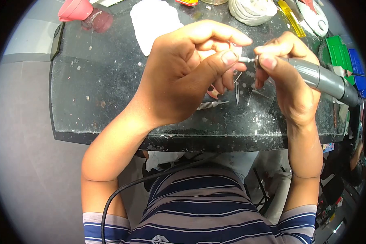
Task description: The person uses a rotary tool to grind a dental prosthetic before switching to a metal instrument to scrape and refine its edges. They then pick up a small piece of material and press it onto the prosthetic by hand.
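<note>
My right hand [290, 69] is wrapped round a grey rotary handpiece [307, 72], its thumb and index finger close to the front end. A thin metal shank with a pale tip [244, 59] sticks out of the handpiece towards the left. My left hand [183, 73] is closed, thumb and fingers bent together right at that tip. Whatever lies between the left fingers is mostly hidden. Below them on the dark table [105, 97] lie a metal instrument handle [208, 105], a slim pointed blade [237, 94] and a small pink piece with dark spots [214, 93].
White paper [152, 24] lies behind my left hand, with a pink cup [75, 10] farther left. At the back are a whitish bowl [252, 11] and a yellow-handled tool [292, 19]. Green [338, 51] and blue [357, 71] bins stand right. A black cable [122, 188] crosses my lap.
</note>
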Action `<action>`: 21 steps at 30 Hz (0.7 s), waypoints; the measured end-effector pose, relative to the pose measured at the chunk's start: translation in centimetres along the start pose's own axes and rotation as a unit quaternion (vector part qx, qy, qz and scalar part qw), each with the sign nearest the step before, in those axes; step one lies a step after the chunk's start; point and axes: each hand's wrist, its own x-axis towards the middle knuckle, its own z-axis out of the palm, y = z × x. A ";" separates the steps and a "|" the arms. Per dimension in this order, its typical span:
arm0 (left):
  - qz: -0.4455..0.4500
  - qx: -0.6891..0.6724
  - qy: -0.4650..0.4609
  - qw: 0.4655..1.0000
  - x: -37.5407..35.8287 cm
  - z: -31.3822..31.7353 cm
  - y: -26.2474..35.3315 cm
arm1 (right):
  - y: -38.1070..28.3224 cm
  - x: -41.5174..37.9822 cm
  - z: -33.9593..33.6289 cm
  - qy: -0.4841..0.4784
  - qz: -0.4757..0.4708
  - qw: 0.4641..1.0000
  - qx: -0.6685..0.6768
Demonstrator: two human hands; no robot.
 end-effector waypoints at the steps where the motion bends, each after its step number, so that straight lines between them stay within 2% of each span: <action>1: 0.010 0.000 -0.003 1.000 0.0 0.0 -0.2 | 0.0 0.0 0.0 -0.005 0.002 1.000 0.011; 8: 0.004 -0.002 -0.001 1.000 0.0 0.0 0.0 | -0.1 0.0 0.0 -0.020 0.019 1.000 0.007; 10: -0.020 -0.003 0.007 1.000 0.0 0.1 0.1 | 0.0 0.2 0.3 0.010 0.004 1.000 -0.012; 13: 0.007 -0.004 -0.001 1.000 0.0 0.0 -0.2 | -0.2 0.0 -0.1 -0.019 0.013 1.000 -0.016; 21: -0.005 0.004 -0.002 1.000 -0.1 0.0 0.0 | -0.2 0.0 0.3 -0.001 -0.004 1.000 -0.008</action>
